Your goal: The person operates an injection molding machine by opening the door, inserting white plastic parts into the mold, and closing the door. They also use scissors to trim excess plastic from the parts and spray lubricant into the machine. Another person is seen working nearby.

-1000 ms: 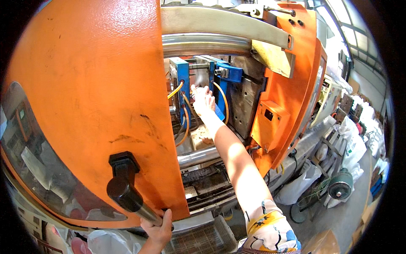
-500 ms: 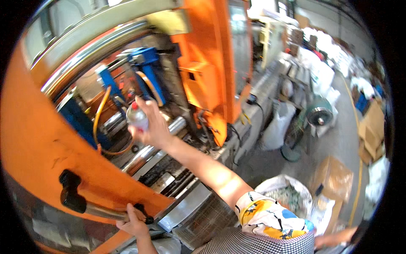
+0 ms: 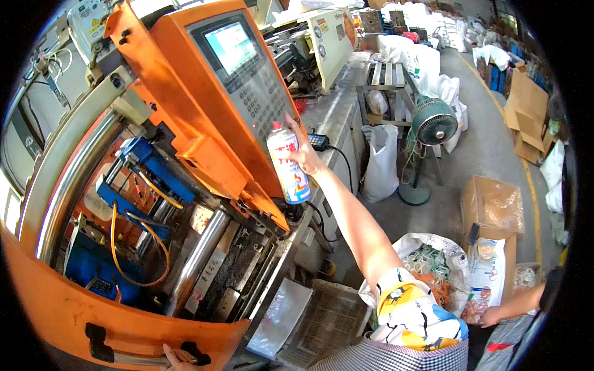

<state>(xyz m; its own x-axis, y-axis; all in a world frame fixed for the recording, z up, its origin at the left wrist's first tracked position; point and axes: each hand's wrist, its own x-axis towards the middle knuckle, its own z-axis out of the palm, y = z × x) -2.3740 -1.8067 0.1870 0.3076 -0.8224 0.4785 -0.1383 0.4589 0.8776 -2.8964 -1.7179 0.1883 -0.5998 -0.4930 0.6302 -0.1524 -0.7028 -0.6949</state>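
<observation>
An aerosol can [image 3: 288, 170], white with red and blue print and a red nozzle, stands nearly upright in my right hand [image 3: 307, 153]. My fingers wrap its side, in front of the orange control panel [image 3: 250, 102] with its lit screen and keypad. At the lower edge my left hand [image 3: 177, 358] is on the metal bar handle [image 3: 139, 360] of the orange machine door [image 3: 74, 297]; part of that hand is cut off by the frame. Left of the can, the machine's opening shows blue mold parts [image 3: 154, 167], yellow hoses [image 3: 162, 247] and a shiny steel bar [image 3: 201, 263].
A green floor fan [image 3: 433, 123] stands beyond the machine, by a white sack [image 3: 380, 164]. Nearer are an open bag of plastic pieces [image 3: 427, 263], a cardboard box [image 3: 493, 207] and a grey crate [image 3: 325, 321]. Another person's hand [image 3: 495, 316] reaches in at the right.
My right hand has moved the can out of the machine's opening, rightward to the control panel. My view has turned, so the door handle now sits lower. My left hand stays at the handle.
</observation>
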